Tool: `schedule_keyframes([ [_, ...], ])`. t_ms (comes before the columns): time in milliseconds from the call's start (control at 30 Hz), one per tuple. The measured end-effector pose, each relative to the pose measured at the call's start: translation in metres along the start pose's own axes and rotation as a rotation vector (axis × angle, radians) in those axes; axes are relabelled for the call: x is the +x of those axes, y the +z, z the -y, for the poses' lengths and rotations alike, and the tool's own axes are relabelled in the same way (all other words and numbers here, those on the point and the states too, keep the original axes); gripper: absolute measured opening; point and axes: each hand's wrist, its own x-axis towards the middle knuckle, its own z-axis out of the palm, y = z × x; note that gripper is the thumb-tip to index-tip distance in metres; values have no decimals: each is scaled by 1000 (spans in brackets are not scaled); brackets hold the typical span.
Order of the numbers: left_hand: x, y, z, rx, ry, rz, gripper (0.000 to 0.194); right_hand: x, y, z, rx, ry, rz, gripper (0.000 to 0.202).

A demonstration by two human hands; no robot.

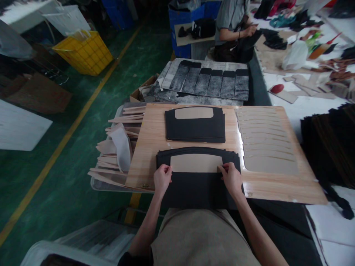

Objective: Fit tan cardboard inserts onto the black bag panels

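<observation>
A beige piece (196, 163) lies along the upper part of a black panel stack (194, 190) at the board's near edge. My left hand (162, 180) pinches the beige piece's left corner, and my right hand (231, 178) pinches its right corner. Farther back on the board rests a second black stack (195, 129) with a beige piece (194, 113) on its top. Overlapping beige pieces (269, 144) are laid out in a row at the right of the board.
The wooden board (149, 147) sits beside a grey tray (95, 184) of folded beige parts. Striped dark pieces (215, 83) lie behind it. A black pile (330, 142) stands at the right. A person (235, 22) sits beyond, near a cluttered white table (288, 109).
</observation>
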Motion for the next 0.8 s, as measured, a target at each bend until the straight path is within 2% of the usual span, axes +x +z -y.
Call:
schedule_keyframes([
  [500,-2,0,-4,41,5,-16,32,10,-1,-5,-19,-15,55,22],
  [800,-4,0,-7,97,5,-18,31,11,-7,1,-92,-30,80,22],
])
